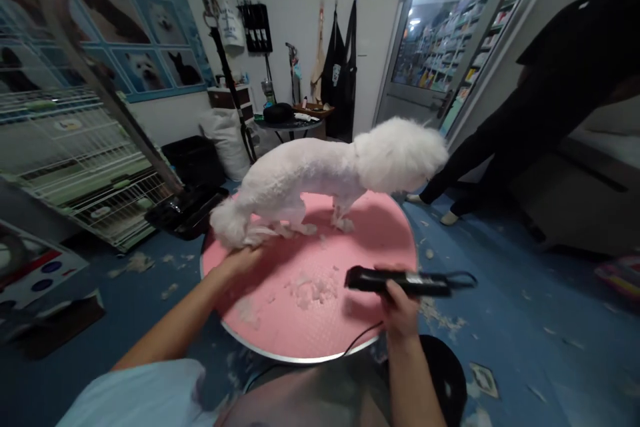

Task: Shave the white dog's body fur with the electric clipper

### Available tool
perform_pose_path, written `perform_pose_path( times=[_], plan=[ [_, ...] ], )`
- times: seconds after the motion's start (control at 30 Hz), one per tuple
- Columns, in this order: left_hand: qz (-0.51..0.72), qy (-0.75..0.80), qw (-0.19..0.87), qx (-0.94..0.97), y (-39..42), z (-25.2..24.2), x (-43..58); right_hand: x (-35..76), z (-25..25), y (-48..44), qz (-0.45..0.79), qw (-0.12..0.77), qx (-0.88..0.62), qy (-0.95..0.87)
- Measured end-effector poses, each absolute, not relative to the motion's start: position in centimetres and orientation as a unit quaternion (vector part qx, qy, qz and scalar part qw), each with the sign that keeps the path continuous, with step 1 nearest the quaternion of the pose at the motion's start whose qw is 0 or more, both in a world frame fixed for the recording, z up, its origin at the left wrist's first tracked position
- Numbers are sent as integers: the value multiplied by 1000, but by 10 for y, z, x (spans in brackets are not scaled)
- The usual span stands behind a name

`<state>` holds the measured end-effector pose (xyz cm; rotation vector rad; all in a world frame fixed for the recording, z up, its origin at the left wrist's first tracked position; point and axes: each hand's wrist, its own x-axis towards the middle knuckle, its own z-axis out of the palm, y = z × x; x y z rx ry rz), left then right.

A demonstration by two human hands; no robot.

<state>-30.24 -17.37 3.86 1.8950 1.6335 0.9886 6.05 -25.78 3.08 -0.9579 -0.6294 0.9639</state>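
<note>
Round pink table (380, 240) centre, w/ metal rim. White dog (320, 177) standing on far half, head to right. 2nd person in black (540, 107) far right by door. Left hand (243, 257) at dog's rear leg, near-left of table; grip hidden by fur, can't tell. Right hand (400, 307) wrapped round black clipper (400, 280), near-right edge, cord trailing. Fur clumps (313, 287) mid-table.

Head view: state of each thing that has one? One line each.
dog: standing on the table, head turned away from the wearer
left hand: gripping the dog's hind leg
right hand: closed on the clipper
clipper: held level above the table, off the dog, cord trailing
pink table: scattered with cut fur
glass door: shut
wire cage: door state unclear
</note>
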Motion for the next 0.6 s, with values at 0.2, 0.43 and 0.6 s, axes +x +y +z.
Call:
perform_pose_path(
  times=[0.2, 0.43, 0.6],
  plan=[
    [73, 635, 91, 764, -262, -37, -366, 138, -30, -373, 419, 766, -472, -123],
    [26, 541, 82, 837, -246, -59, -265, 137, -103, -448, 471, 660, -565, -154],
    [152, 488, 151, 846, -200, -25, -111, 183, -125, -426, 440, 662, -603, -66]
  ],
)
